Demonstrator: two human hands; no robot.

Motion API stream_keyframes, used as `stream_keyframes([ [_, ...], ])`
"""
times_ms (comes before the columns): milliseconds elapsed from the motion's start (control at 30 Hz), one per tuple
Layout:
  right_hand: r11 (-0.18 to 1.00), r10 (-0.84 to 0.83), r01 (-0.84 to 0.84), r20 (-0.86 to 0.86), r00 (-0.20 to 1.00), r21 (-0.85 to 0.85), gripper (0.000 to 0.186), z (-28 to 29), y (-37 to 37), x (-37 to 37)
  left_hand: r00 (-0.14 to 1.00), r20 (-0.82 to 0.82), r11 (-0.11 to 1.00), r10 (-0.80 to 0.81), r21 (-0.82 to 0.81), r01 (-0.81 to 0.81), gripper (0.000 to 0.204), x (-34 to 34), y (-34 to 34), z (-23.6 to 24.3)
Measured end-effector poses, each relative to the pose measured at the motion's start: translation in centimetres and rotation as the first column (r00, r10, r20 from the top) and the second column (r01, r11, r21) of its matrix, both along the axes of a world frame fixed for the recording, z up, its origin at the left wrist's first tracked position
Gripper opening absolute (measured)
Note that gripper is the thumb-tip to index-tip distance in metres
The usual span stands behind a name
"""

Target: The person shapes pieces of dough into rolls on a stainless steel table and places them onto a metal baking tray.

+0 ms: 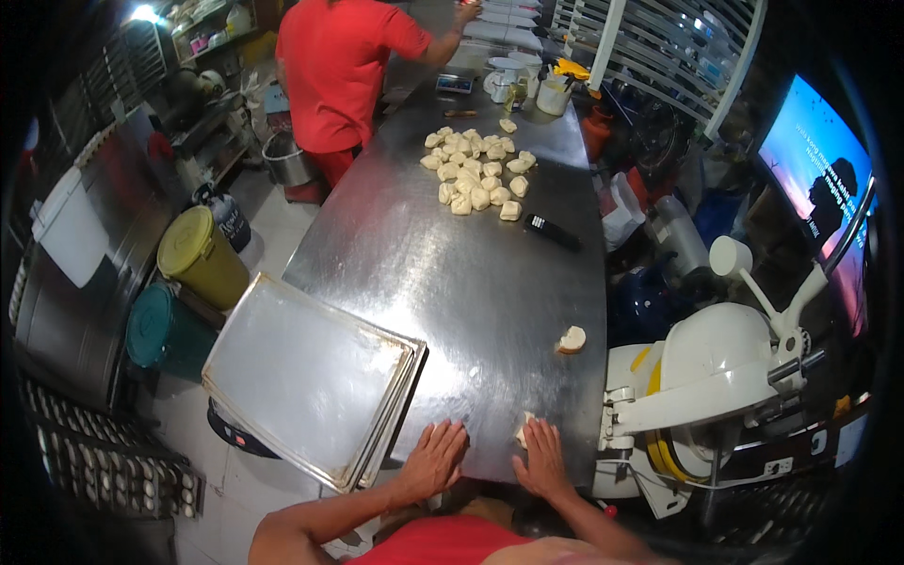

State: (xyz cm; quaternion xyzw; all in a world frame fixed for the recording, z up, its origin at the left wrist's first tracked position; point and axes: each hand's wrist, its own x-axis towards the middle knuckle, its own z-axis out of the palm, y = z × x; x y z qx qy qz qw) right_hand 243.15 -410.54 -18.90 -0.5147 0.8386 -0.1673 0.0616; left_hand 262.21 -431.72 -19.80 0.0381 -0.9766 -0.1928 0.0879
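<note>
Both of my hands are at the near edge of a steel worktable (424,282). My left hand (435,460) lies with fingers outstretched on the metal, right of a stack of baking trays; no object shows in it. My right hand (543,457) is flat with its fingers extended, touching a small pale piece of dough (524,429) that shows past its left side and is partly hidden. Farther up the right edge sits a piece of bread (571,340) with a browned underside. A heap of cut dough pieces (471,169) covers part of the table's far half.
Stacked baking trays (301,363) overhang the table's left edge. A black handheld device (553,232) lies near the dough heap. A white mixer (716,377) stands close on the right, below a screen (819,188). A co-worker in red (344,75) stands at the far left, beside lidded bins (202,250).
</note>
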Motion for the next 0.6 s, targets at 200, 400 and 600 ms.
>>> stream_keyframes([
  [200,0.994,-0.091,0.094,-0.056,0.994,0.053,0.081,-0.4,-8.1,-6.2,0.987,-0.039,0.986,0.157,-0.055,-0.159,0.078,-8.4,-3.5,0.8],
  [400,0.992,-0.083,0.093,-0.109,0.991,0.083,0.086,-1.2,-3.7,-1.6,0.993,0.076,0.996,0.087,-0.043,-0.084,0.082,-5.8,-1.8,0.3],
  [600,0.989,0.086,-0.072,-0.102,0.991,0.129,0.103,-1.4,3.9,3.7,0.959,0.227,0.981,0.167,-0.133,-0.139,0.093,1.4,3.8,0.1],
])
